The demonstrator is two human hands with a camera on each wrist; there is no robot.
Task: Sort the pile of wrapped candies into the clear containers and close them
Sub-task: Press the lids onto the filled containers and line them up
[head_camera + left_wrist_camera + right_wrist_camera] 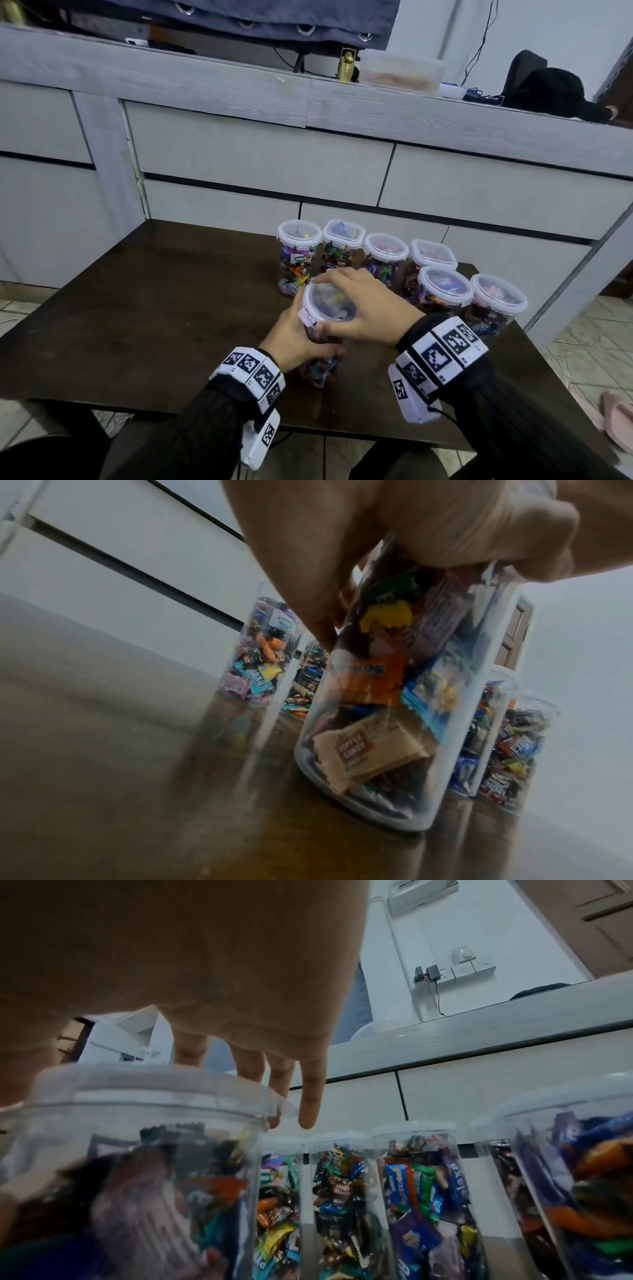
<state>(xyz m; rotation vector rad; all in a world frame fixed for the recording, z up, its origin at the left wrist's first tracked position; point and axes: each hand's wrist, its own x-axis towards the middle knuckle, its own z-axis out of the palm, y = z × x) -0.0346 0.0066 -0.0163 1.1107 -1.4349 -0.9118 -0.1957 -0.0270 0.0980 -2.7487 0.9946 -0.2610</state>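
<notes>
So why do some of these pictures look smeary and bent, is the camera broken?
No, just wide lenses and motion. Head view: fairly sharp, though the cabinet edges bow. Left wrist view: tilted and dim, the dark table streaks with blur, and the held container reflects in it. Right wrist view: the near container and its lid are smeared, while the jars behind are crisper.

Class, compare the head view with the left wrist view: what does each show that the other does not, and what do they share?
Only the head view shows the right hand spread over the near container's lid, all six lidded containers behind it, both wrist bands and the grey cabinet. Only the left wrist view shows the container's base resting on the table and a wrapper reading "coffee candy" at the bottom. Both show the left hand gripping the near container, full of wrapped candies, on the dark table.
</notes>
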